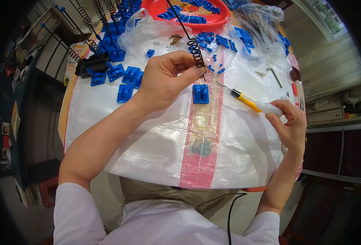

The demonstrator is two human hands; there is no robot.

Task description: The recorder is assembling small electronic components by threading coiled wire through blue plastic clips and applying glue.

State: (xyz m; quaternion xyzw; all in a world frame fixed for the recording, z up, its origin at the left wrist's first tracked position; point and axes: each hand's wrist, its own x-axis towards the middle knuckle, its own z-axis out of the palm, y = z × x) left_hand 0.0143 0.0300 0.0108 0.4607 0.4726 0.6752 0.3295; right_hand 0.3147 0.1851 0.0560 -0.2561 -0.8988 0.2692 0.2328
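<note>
Pinched in my left hand (166, 79) is a black coiled spring wire (195, 51), its long straight end rising toward the far side and its short tip pointing down. Just below that tip a blue plastic bracket (201, 94) sits on the white woven sheet. My right hand (288, 122) closes round the pale rear end of a screwdriver (245, 100) with a yellow and black handle. Its metal shaft points left toward the bracket, apart from it.
A red basin (180, 23) with blue parts stands at the back. Small blue pieces (205, 38), brass screws (175, 39) and a hex key (275, 77) lie on the sheet (147, 151). Several blue brackets (125, 93) and upright spring assemblies (111, 45) crowd the left.
</note>
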